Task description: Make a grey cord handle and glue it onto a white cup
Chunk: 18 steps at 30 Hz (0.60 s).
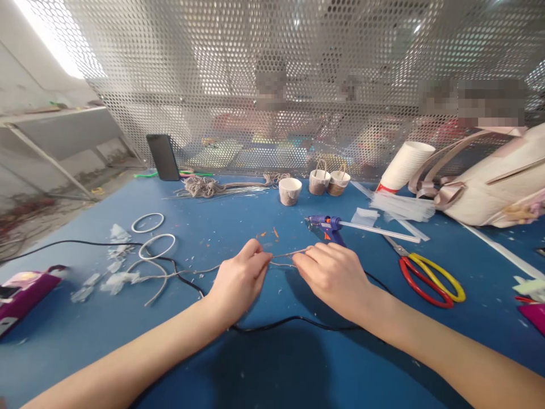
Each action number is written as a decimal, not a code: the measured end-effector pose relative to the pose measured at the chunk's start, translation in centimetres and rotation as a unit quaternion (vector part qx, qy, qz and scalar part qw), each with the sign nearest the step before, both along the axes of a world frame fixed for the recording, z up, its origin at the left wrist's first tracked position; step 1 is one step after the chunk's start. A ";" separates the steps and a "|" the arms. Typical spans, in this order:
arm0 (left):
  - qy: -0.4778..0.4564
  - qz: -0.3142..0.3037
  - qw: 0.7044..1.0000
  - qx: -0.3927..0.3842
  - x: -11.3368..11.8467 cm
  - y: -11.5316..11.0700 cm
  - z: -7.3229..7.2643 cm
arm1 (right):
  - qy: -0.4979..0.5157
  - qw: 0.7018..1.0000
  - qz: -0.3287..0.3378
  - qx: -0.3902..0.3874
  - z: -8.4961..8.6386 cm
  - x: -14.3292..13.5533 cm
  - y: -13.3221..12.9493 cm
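Note:
Two strands of thin grey-brown twine (283,264) run between my hands over the middle of the blue table. My left hand (243,269) is closed in a pinch on the twine, and a length of it trails left toward some white scraps. My right hand (330,269) also pinches the twine, its fingertips turned toward the left hand. Just behind the right hand lies a blue hot glue gun (327,222) with a long clear glue stick in its back. To its right rest scissors (426,272) with one red and one yellow handle.
White rings (157,246) and torn scraps (117,280) lie left. Behind stand small cups (290,193), a twine bundle (202,186), a phone (163,158) and stacked paper cups (402,166). A black cable (293,319) crosses the table; a bag (489,182) sits right.

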<state>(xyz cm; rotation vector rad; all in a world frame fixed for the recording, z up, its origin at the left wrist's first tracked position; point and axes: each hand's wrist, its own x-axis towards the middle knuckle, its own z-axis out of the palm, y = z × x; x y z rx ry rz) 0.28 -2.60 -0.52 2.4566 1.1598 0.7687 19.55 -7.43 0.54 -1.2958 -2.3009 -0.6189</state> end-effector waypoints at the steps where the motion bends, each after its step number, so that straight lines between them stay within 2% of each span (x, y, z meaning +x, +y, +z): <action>1: 0.030 0.008 0.999 0.021 -0.1 0.0 0.0 | -0.009 1.000 -0.011 0.001 -0.1 -0.1 -0.1; 4: 0.089 0.024 0.994 0.057 0.0 -0.3 0.3 | -0.031 0.999 -0.033 0.022 -0.4 -0.7 -0.5; 8: 0.136 0.019 0.988 0.065 0.2 -0.6 1.0 | -0.056 0.997 -0.012 0.041 0.0 -1.3 -0.5; 10: 0.150 -0.004 0.987 0.063 0.2 -0.5 1.3 | -0.050 0.999 0.008 0.009 0.7 -1.2 0.0; 13: 0.129 -0.068 0.989 0.039 -0.4 -0.1 1.8 | -0.005 0.992 0.048 -0.119 2.0 -0.2 1.6; 15: 0.088 -0.119 0.989 -0.002 -1.0 0.2 2.2 | 0.078 0.959 0.084 -0.258 2.5 0.5 2.7; 16: 0.062 -0.142 0.988 -0.029 -1.3 0.4 2.4 | 0.139 0.926 0.104 -0.335 2.6 0.8 3.2; 18: -0.003 -0.158 0.984 -0.081 -1.7 0.6 2.7 | 0.268 0.833 0.136 -0.464 2.3 1.0 3.8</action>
